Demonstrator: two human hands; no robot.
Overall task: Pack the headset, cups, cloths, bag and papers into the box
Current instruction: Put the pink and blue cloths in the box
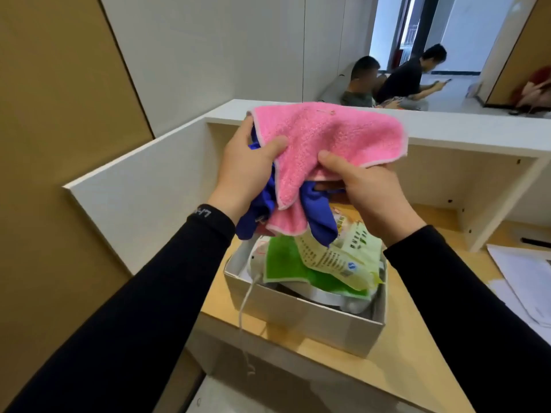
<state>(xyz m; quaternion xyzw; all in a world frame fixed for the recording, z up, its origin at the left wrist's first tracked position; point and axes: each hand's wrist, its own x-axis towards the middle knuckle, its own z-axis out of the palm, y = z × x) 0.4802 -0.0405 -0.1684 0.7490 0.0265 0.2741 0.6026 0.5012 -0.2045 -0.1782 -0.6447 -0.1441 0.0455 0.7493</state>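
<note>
I hold a pink cloth (325, 144) and a blue cloth (320, 213) bunched together above the white box (301, 318). My left hand (247, 168) grips their left side and my right hand (365, 189) grips the right side. Inside the box lie a green cloth (283, 257), a pale yellow printed bag (343, 251) and the white headset (259, 263), whose cable (246, 296) hangs over the box's front wall. Any cups are hidden.
The box stands on a wooden desk (402, 353) near its left front corner. White papers (524, 278) lie at the right edge. White partition walls (143, 210) enclose the desk at left and back. Several people sit beyond the partition.
</note>
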